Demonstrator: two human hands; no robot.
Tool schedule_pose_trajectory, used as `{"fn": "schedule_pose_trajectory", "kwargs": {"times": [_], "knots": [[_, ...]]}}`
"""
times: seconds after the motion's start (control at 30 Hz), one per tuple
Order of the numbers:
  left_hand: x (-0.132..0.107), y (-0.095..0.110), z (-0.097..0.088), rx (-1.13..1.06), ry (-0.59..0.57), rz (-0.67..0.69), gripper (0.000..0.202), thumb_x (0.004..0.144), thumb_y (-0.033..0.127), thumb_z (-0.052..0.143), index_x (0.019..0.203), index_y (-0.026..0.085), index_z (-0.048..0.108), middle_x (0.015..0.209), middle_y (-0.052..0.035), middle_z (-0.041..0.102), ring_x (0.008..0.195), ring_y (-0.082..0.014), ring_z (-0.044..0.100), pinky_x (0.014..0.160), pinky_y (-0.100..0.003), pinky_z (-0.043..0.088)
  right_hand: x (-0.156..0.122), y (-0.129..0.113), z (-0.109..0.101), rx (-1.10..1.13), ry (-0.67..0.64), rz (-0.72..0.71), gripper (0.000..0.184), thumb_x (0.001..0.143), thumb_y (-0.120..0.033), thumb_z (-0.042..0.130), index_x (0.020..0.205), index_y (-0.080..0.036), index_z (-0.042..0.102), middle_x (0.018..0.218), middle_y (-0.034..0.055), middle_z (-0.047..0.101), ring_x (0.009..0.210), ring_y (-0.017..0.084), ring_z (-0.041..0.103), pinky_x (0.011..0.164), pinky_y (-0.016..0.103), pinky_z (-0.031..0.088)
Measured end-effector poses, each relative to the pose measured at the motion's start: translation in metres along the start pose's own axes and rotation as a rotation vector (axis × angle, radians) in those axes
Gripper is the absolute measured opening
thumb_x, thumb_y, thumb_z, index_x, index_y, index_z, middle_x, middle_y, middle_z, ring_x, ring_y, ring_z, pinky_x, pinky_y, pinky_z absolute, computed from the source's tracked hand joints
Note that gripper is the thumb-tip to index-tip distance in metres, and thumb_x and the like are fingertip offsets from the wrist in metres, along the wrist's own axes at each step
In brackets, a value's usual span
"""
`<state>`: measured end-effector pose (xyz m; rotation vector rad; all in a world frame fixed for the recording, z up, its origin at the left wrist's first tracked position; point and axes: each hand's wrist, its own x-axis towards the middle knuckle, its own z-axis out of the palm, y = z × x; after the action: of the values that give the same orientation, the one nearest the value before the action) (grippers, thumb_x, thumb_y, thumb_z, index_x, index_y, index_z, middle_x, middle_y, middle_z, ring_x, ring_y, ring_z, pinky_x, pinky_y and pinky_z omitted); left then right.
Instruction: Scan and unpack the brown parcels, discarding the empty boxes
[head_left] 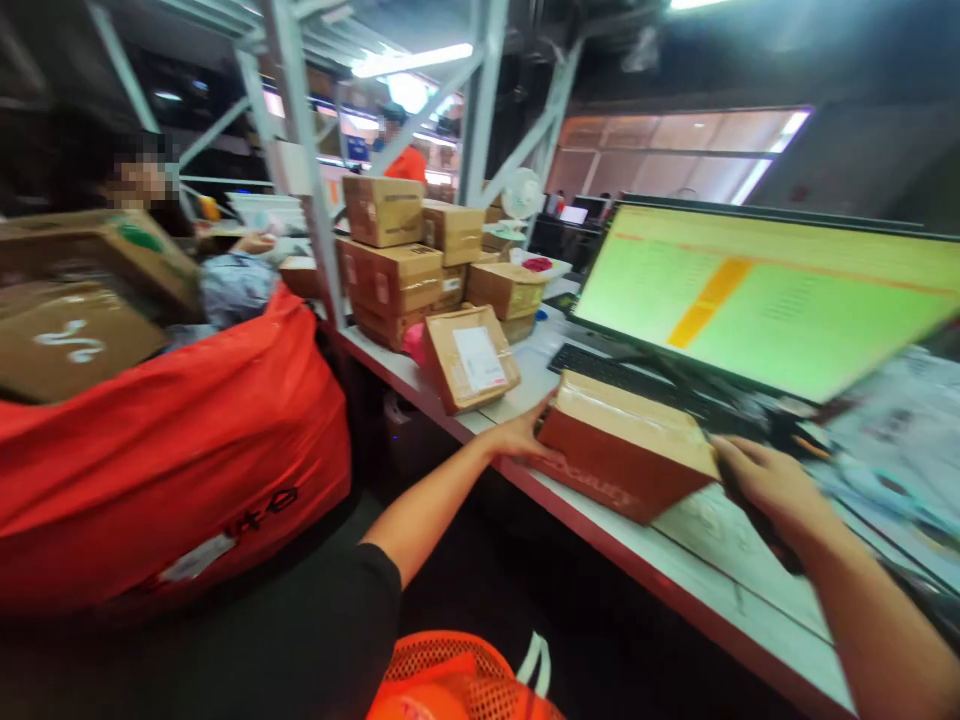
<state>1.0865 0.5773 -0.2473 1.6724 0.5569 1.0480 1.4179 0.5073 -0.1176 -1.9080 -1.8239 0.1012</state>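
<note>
A brown cardboard box (626,450) with clear tape along its top edge is tilted over the front of the white table. My left hand (525,435) grips its left end, thumb on the front face and fingers behind. At the right end, my right hand (765,485) is closed around a dark, elongated handheld object (769,530), whose kind is too blurred to make out. The knuckles of that hand are close to the box's corner. Left of my left hand, a smaller carton (471,360) with a white label leans at the table edge.
Stacked cartons (397,275) stand farther back beside a metal rack post (296,150). A monitor (772,290) and keyboard (600,362) are behind the box. On the left bulges a large red sack (187,450) with cartons above it. Other people are in the background.
</note>
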Motion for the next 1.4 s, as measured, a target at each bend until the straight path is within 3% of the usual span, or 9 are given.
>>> {"fn": "schedule_pose_trajectory", "kwargs": {"times": [0.07, 0.17, 0.33, 0.57, 0.7, 0.97, 1.1, 1.27, 1.4], "knots": [[0.000, -0.003, 0.000, 0.011, 0.024, 0.008, 0.151, 0.050, 0.046, 0.104, 0.172, 0.017, 0.020, 0.162, -0.0176, 0.051, 0.150, -0.0390, 0.049, 0.131, -0.053, 0.032, -0.005, -0.027, -0.005, 0.089, -0.026, 0.138, 0.034, 0.101, -0.032, 0.053, 0.103, -0.012, 0.080, 0.098, 0.0154, 0.077, 0.075, 0.019, 0.068, 0.066, 0.028, 0.051], [0.000, -0.010, -0.002, 0.045, 0.027, 0.016, 0.142, 0.055, 0.048, 0.102, 0.170, 0.015, 0.026, 0.163, -0.0179, 0.050, 0.154, -0.0396, 0.043, 0.132, -0.053, 0.029, -0.009, -0.041, -0.005, 0.222, -0.044, 0.237, 0.034, 0.099, -0.033, 0.051, 0.101, -0.012, 0.077, 0.073, 0.0071, 0.068, 0.054, 0.015, 0.054, 0.051, 0.026, 0.044], [-0.002, -0.019, -0.002, 0.079, -0.002, 0.019, 0.133, 0.063, 0.050, 0.097, 0.170, 0.014, 0.026, 0.162, -0.0187, 0.051, 0.152, -0.0389, 0.046, 0.131, -0.054, 0.031, -0.024, -0.030, -0.002, 0.316, -0.066, 0.208, 0.030, 0.095, -0.038, 0.053, 0.088, -0.016, 0.072, 0.058, 0.0003, 0.056, 0.047, 0.012, 0.047, 0.043, 0.022, 0.037], [-0.003, -0.004, 0.000, 0.067, -0.042, 0.005, 0.113, 0.062, 0.049, 0.095, 0.156, 0.009, 0.047, 0.160, -0.0187, 0.053, 0.150, -0.0393, 0.048, 0.130, -0.053, 0.034, -0.030, -0.025, -0.007, 0.382, -0.101, 0.201, 0.030, 0.100, -0.033, 0.049, 0.077, -0.018, 0.061, 0.053, -0.0022, 0.049, 0.044, 0.010, 0.044, 0.042, 0.021, 0.034], [-0.001, -0.005, -0.002, 0.072, -0.055, -0.047, 0.119, 0.059, 0.053, 0.096, 0.155, 0.005, 0.044, 0.157, -0.0223, 0.055, 0.148, -0.0408, 0.049, 0.128, -0.054, 0.036, -0.019, -0.028, -0.012, 0.350, -0.074, 0.280, 0.029, 0.102, -0.028, 0.049, 0.077, -0.017, 0.060, 0.052, -0.0030, 0.048, 0.042, 0.009, 0.041, 0.041, 0.020, 0.032], [0.003, -0.016, -0.002, 0.108, -0.026, 0.016, 0.121, 0.058, 0.054, 0.097, 0.157, 0.010, 0.044, 0.158, -0.0215, 0.054, 0.150, -0.0406, 0.046, 0.129, -0.054, 0.034, -0.031, -0.031, -0.013, 0.353, -0.174, 0.185, 0.033, 0.101, -0.029, 0.046, 0.071, -0.020, 0.053, 0.051, -0.0028, 0.048, 0.041, 0.010, 0.042, 0.040, 0.022, 0.033], [0.003, -0.016, -0.001, 0.139, -0.022, 0.054, 0.118, 0.059, 0.057, 0.096, 0.156, 0.010, 0.047, 0.151, -0.0204, 0.060, 0.145, -0.0411, 0.051, 0.126, -0.056, 0.038, -0.050, -0.028, -0.016, 0.397, -0.204, 0.177, 0.033, 0.098, -0.042, 0.049, 0.075, -0.020, 0.055, 0.052, -0.0031, 0.049, 0.042, 0.009, 0.040, 0.041, 0.022, 0.031], [0.001, -0.012, 0.004, 0.092, 0.035, 0.036, 0.120, 0.057, 0.061, 0.095, 0.156, 0.013, 0.048, 0.148, -0.0192, 0.062, 0.144, -0.0396, 0.052, 0.124, -0.052, 0.041, -0.071, -0.022, -0.015, 0.411, -0.211, 0.104, 0.051, 0.087, -0.071, 0.056, 0.079, -0.021, 0.057, 0.055, -0.0030, 0.050, 0.046, 0.011, 0.043, 0.044, 0.023, 0.035], [-0.007, 0.024, 0.015, 0.286, 0.140, 0.049, 0.129, 0.062, 0.060, 0.092, 0.167, 0.017, 0.032, 0.156, -0.0194, 0.053, 0.145, -0.0389, 0.049, 0.125, -0.053, 0.038, -0.077, -0.006, -0.017, 0.377, -0.148, 0.130, 0.053, 0.089, -0.073, 0.052, 0.080, -0.021, 0.056, 0.058, -0.0025, 0.049, 0.049, 0.013, 0.044, 0.046, 0.025, 0.037]]}}
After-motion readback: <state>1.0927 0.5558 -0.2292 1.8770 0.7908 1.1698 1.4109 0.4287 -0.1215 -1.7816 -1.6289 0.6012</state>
